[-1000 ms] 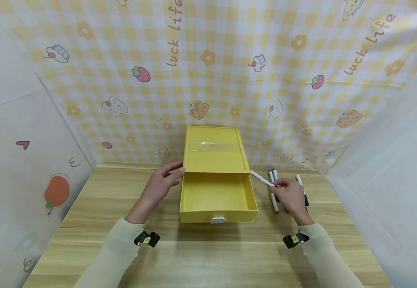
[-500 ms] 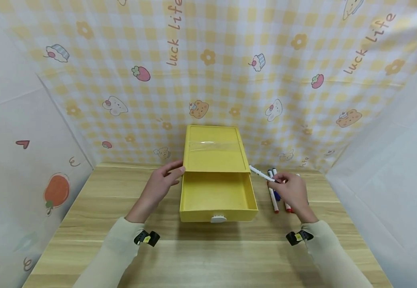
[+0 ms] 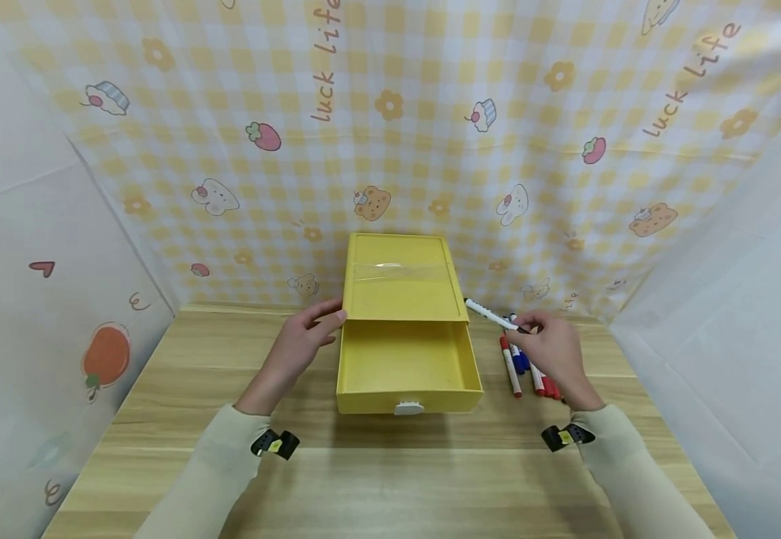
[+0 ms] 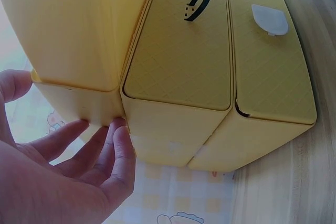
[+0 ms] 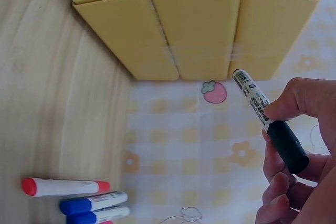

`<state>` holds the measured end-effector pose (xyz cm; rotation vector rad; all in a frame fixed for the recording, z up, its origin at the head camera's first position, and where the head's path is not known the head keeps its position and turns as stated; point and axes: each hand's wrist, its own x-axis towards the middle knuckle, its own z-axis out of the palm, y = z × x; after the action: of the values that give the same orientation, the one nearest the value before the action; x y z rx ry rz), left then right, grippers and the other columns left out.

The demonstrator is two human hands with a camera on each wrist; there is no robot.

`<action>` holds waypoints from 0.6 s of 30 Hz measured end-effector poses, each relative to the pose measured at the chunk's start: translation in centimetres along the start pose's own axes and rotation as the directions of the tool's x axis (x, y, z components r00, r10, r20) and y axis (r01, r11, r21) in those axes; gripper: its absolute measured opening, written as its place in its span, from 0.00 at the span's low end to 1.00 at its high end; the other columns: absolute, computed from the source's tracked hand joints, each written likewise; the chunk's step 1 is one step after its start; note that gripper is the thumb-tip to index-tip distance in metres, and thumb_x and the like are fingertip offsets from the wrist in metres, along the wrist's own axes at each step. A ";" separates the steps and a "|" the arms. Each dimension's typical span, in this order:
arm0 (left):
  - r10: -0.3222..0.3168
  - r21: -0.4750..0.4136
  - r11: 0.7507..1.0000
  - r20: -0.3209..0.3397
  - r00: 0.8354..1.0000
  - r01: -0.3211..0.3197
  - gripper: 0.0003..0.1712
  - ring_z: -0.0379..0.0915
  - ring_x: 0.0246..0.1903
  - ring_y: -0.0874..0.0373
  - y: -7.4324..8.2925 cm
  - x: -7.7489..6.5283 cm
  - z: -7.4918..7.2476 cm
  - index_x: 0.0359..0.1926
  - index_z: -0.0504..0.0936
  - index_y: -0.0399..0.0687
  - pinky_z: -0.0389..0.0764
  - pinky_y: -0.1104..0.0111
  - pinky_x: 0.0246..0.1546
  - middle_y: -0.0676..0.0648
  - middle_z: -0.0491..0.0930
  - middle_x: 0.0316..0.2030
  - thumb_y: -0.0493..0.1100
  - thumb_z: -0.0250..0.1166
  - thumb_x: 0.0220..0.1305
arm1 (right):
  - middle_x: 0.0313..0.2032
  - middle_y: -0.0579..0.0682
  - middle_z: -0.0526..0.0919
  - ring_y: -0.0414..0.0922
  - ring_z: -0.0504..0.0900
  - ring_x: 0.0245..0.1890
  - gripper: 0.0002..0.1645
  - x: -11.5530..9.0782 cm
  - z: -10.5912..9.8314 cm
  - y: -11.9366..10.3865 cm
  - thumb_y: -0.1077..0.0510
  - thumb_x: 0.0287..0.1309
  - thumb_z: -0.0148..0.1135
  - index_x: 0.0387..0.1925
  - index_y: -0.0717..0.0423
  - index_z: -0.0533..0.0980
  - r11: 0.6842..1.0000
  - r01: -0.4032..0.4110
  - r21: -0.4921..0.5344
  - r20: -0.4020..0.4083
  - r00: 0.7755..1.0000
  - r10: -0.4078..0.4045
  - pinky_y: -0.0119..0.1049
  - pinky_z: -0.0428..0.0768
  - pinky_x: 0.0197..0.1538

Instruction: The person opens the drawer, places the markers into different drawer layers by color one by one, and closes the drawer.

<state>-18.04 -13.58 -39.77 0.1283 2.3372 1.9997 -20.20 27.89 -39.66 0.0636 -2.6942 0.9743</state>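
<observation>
A yellow drawer unit (image 3: 403,288) stands at the back; the left wrist view shows three tiers, with the top drawer (image 3: 409,359) pulled out and bare inside. My left hand (image 3: 299,346) rests against its left side, fingertips touching the wall (image 4: 79,98) and thumb at the upper edge. To the right of the unit, my right hand (image 3: 552,352) pinches a marker (image 5: 257,103) with a white barrel and black cap between thumb and fingers. The marker is above the table, its white end pointing toward the unit.
Several red- and blue-capped markers (image 3: 511,367) lie on the wooden table (image 3: 390,486) below my right hand, partly hidden by it. A patterned cloth (image 3: 390,150) hangs right behind the unit. White sheets (image 3: 754,314) close off both sides.
My right hand has risen and shifted slightly right with the marker, uncovering more of the markers below. My left hand and the drawer unit stay in place.
</observation>
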 end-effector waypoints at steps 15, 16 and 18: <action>-0.005 0.000 1.000 -0.002 1.000 0.005 0.35 0.74 0.72 0.40 0.0 0.0 0.0 0.79 0.74 0.39 0.80 0.46 0.70 0.39 0.71 0.78 0.55 0.63 0.83 | 0.24 0.51 0.84 0.45 0.76 0.18 0.07 0.6 -1.8 -2.1 0.61 0.59 0.75 0.37 0.61 0.88 0.998 0.056 0.002 -0.026 0.998 -0.056 0.36 0.73 0.20; -0.004 0.000 1.000 -0.001 1.000 0.004 0.35 0.74 0.72 0.40 0.0 0.0 0.0 0.79 0.74 0.39 0.80 0.46 0.70 0.39 0.71 0.78 0.55 0.63 0.83 | 0.24 0.51 0.84 0.45 0.75 0.18 0.06 0.6 -1.8 -2.2 0.61 0.59 0.75 0.37 0.61 0.88 0.998 0.064 -0.003 -0.030 0.997 -0.064 0.36 0.72 0.20; -0.004 0.000 1.000 0.001 1.000 0.004 0.35 0.73 0.72 0.40 0.0 0.0 0.0 0.79 0.74 0.39 0.80 0.46 0.70 0.39 0.71 0.78 0.55 0.63 0.83 | 0.25 0.50 0.84 0.45 0.74 0.18 0.05 0.6 -2.0 -2.4 0.62 0.58 0.75 0.36 0.60 0.88 0.997 0.083 -0.008 -0.041 0.996 -0.083 0.36 0.71 0.20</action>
<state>-18.06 -13.58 -39.80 0.1252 2.3347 1.9977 -19.94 27.33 -36.55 0.1511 -2.6346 0.9330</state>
